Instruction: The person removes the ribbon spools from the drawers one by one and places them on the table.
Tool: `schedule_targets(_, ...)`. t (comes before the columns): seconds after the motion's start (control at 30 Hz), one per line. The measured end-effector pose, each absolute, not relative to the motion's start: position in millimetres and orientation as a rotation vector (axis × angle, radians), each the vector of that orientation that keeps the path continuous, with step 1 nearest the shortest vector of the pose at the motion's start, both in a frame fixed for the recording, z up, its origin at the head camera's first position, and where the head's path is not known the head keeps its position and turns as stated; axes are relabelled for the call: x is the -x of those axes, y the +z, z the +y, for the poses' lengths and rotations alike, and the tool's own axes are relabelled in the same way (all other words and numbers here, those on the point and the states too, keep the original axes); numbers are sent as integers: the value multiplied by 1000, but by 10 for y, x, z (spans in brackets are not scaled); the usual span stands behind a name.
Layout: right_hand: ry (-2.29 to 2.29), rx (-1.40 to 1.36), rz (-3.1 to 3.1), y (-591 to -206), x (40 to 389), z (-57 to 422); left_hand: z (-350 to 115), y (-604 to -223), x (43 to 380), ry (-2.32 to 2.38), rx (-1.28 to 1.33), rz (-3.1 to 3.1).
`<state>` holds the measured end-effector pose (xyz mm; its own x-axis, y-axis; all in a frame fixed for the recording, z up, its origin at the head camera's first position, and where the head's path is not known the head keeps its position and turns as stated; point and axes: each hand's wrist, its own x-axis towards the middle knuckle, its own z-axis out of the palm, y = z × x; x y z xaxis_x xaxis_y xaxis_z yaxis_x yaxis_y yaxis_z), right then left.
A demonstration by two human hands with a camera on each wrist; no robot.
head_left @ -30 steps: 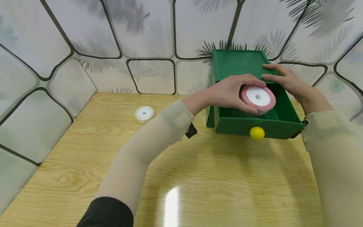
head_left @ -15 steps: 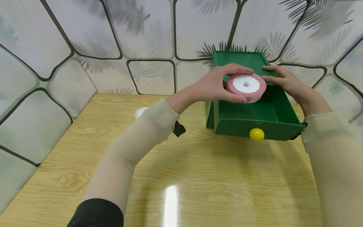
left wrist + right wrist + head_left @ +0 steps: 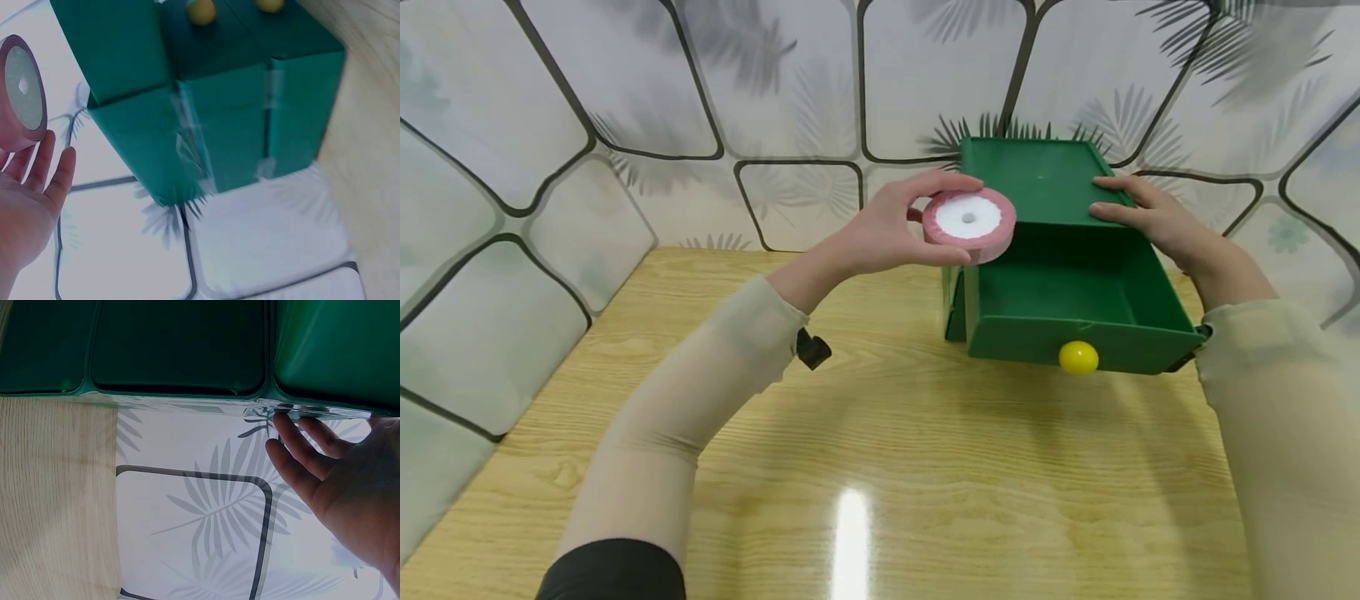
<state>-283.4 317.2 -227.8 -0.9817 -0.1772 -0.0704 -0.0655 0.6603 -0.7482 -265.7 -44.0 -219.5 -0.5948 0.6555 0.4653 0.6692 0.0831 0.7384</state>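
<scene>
Against a wall (image 3: 805, 92) printed with gray palm leaves and dark outlines, a person works over a wood-grain tabletop (image 3: 880, 400). The left hand (image 3: 883, 225) pinches a pink ribbon roll (image 3: 981, 227) by its rim, thumb on the near side and a finger on the far side, parted by the roll's width. The roll is held in the air by the upper left of a green cabinet (image 3: 1037, 179), its white face turned up. The right hand (image 3: 1168, 225) rests on the cabinet's right top edge, fingers loosely extended, with no grip on any object. Below, a drawer (image 3: 1015, 337) with a yellow knob (image 3: 1078, 357) stands pulled out. From where one stands, the roll looks light and hardly fragile, its white disc probably stiff, the wound ribbon smooth enough to slip under a loose hold. The rim seems the surest place to grasp, squeezed gently from opposite sides.
</scene>
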Motion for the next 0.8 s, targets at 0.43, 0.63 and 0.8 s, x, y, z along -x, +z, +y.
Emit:
schedule_targets(0.43, -1238, 190, 2715, -2286, 2837, 3190, -900, -2578, 2631, -1592, 1220, -2398)
schedule_targets(0.63, -1241, 183, 2718, -2297, 2836, 3197, -1003, -2747, 2653, -1607, 1168, -2435)
schedule_targets(0.8, -1242, 193, 2726, -2295, 2841, 3197, -1092, -2879, 2699, -1628, 1099, -2494)
